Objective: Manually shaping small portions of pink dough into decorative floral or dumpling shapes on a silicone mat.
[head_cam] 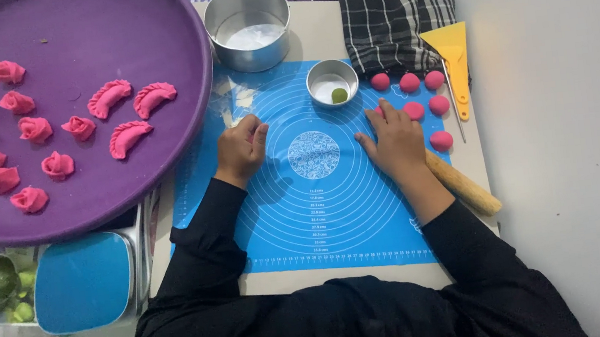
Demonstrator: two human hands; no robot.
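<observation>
Purple tray (pixel 171 25) holds pink dumplings (pixel 125 136); left hand (pixel 240 149) fingers curled shut, right hand (pixel 396 142) fingers pressed together flat on blue mat (pixel 321 219).

Worn on the head, looking almost straight down, close over the blue mat (pixel 317 189) and both forearms. Takes in the purple tray (pixel 171 25) at left and a plain surface, perhaps wall, at right. No second view for overlap.

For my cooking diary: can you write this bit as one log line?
left hand: loosely curled on blue mat | right hand: flat, touching pink dough ball | tray: shaped pink dumplings
</observation>
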